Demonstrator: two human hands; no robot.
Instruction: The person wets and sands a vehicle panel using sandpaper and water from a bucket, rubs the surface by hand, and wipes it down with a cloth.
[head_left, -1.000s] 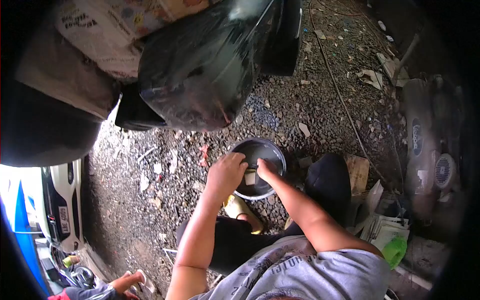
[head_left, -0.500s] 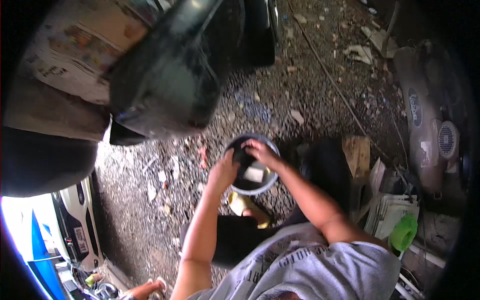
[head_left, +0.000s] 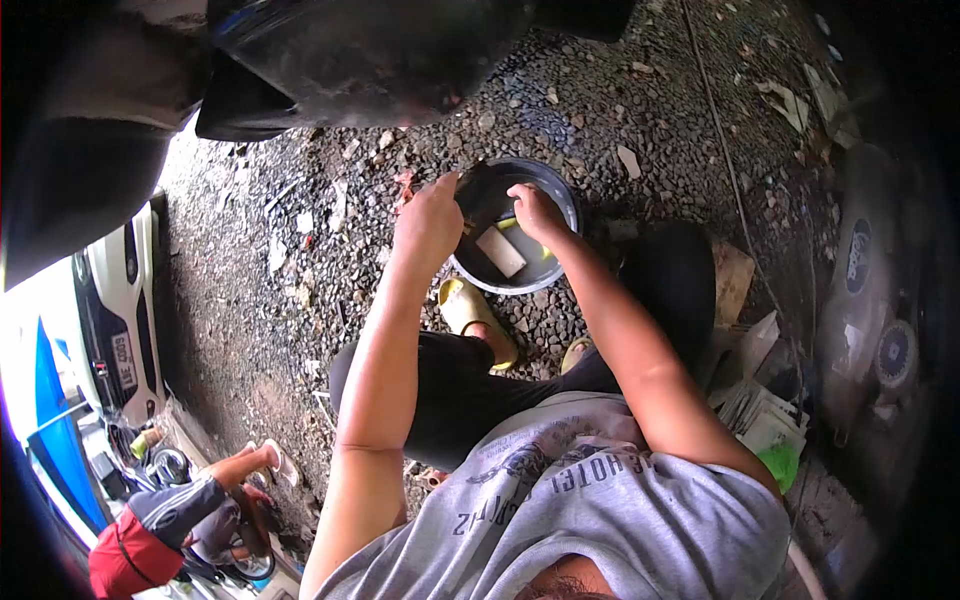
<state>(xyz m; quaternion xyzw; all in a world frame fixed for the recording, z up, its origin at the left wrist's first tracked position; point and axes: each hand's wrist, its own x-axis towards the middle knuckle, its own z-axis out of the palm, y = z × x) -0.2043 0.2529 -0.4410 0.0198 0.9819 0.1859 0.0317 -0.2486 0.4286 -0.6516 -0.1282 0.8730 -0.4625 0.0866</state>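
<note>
A round dark basin [head_left: 516, 289] with a grey rim stands on the gravel, with shallow water in it. Inside lie a pale rectangular block [head_left: 500, 251] and something yellow-green [head_left: 508, 224]. My left hand [head_left: 430, 222] is closed at the basin's left rim, its fingertips at a dark thin thing that blends into the dark interior. Over the basin's right part, my right hand [head_left: 538, 212] has its fingers curled together, near the same dark area. What either hand grips is too dark to make out.
Large black glossy panels [head_left: 370, 60] hang at the top. A hose [head_left: 722, 140] crosses the gravel at the right, near a grey moulded part [head_left: 858, 260]. Papers [head_left: 765, 415] lie lower right. Another person in red [head_left: 135, 555] is at lower left, below a white car front [head_left: 125, 310].
Both hands have moved apart, the left to the basin's left rim. The block sits at a different angle in the basin. The view has shifted, showing more of the other person.
</note>
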